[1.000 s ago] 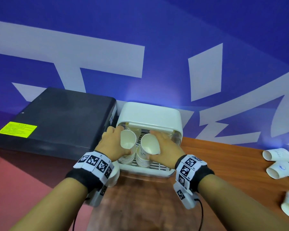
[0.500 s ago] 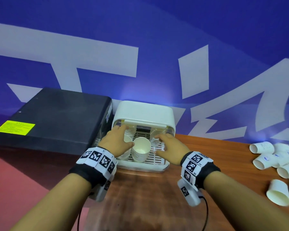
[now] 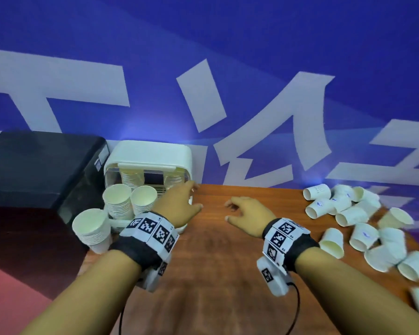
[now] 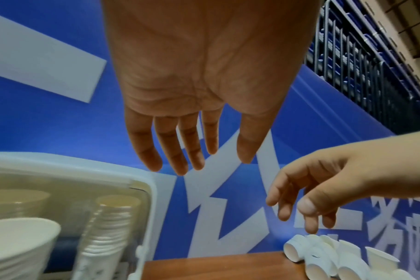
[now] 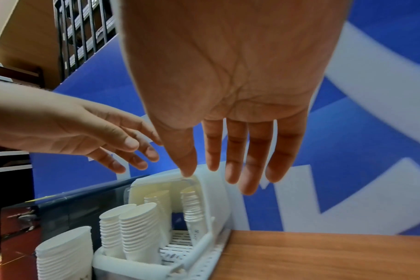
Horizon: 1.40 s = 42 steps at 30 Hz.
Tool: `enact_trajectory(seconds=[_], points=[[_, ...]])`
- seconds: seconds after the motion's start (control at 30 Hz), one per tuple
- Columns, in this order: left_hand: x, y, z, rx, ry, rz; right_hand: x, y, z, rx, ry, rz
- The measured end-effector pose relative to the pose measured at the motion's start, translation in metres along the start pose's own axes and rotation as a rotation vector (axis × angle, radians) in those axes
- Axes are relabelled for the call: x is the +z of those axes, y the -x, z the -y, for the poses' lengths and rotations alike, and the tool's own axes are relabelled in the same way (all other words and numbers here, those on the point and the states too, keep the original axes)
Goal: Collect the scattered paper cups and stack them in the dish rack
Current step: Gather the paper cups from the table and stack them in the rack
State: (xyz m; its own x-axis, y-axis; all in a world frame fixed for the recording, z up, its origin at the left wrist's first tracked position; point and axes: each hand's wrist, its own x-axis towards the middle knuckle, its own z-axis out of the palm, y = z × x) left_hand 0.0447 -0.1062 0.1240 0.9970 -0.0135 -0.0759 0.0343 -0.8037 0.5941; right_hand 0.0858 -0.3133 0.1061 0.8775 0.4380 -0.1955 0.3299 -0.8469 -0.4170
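The white dish rack (image 3: 147, 154) stands at the table's back left, its lid raised. Two tall stacks of paper cups (image 3: 118, 201) stand upright at its front, and more stacks (image 3: 128, 178) show behind them under the lid. My left hand (image 3: 179, 204) hovers by the rack's right side, fingers straight, holding nothing. My right hand (image 3: 242, 212) hangs over the bare wood further right, fingers loosely spread and empty. Several scattered cups (image 3: 348, 210) lie on their sides at the far right. The wrist views show both palms empty: left hand (image 4: 180, 151), right hand (image 5: 228, 163).
Another cup stack (image 3: 92, 228) stands outside the rack at its front left, by a black box (image 3: 39, 170). The wooden table (image 3: 215, 262) meets a blue and white wall behind. The table's right edge runs just past the loose cups.
Both hands let go of the cups they set on the rack's front stacks. They have drawn back and moved right, away from the rack. The head view has swung right.
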Motion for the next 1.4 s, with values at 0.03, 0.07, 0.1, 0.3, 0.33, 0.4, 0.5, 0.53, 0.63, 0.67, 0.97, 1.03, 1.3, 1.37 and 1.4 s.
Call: enact_trajectory(seconds=[0.03, 0.07, 0.1, 0.3, 0.33, 0.4, 0.5, 0.53, 0.63, 0.67, 0.97, 1.03, 1.3, 1.37, 1.4], points=[[0.013, 0.001, -0.019, 0.005, -0.002, -0.005, -0.007, 0.013, -0.021, 0.020, -0.008, -0.009], [0.027, 0.003, -0.038, 0.006, -0.006, 0.002, -0.012, 0.026, -0.042, 0.044, -0.016, -0.017], [0.043, 0.005, -0.056, 0.012, -0.006, 0.017, -0.016, 0.040, -0.063, 0.066, -0.023, -0.023], [0.134, 0.004, -0.152, 0.039, -0.003, 0.140, -0.035, 0.107, -0.162, 0.199, -0.078, 0.016], [0.144, 0.003, -0.165, 0.043, -0.002, 0.157, -0.038, 0.114, -0.175, 0.208, -0.076, 0.028], [0.157, -0.001, -0.183, 0.059, -0.017, 0.176, -0.044, 0.120, -0.197, 0.226, -0.092, 0.010], [0.167, -0.012, -0.191, 0.051, -0.060, 0.198, -0.052, 0.122, -0.222, 0.256, -0.132, -0.035], [0.170, -0.016, -0.191, 0.046, -0.071, 0.204, -0.053, 0.123, -0.229, 0.264, -0.126, -0.038], [0.179, -0.035, -0.191, 0.016, -0.073, 0.216, -0.057, 0.125, -0.244, 0.304, -0.071, 0.003], [0.185, -0.042, -0.194, 0.012, -0.070, 0.222, -0.060, 0.126, -0.250, 0.324, -0.056, 0.022], [0.266, -0.083, -0.261, 0.040, -0.073, 0.358, -0.091, 0.125, -0.337, 0.413, -0.055, 0.021], [0.276, -0.094, -0.268, 0.009, -0.089, 0.348, -0.096, 0.120, -0.362, 0.410, -0.043, 0.033], [0.354, -0.127, -0.309, -0.230, -0.135, 0.326, -0.103, 0.120, -0.474, 0.361, 0.038, -0.003], [0.375, -0.132, -0.314, -0.305, -0.106, 0.307, -0.098, 0.123, -0.496, 0.355, 0.076, 0.017], [0.385, -0.132, -0.315, -0.349, -0.095, 0.297, -0.095, 0.123, -0.505, 0.348, 0.074, 0.032]])
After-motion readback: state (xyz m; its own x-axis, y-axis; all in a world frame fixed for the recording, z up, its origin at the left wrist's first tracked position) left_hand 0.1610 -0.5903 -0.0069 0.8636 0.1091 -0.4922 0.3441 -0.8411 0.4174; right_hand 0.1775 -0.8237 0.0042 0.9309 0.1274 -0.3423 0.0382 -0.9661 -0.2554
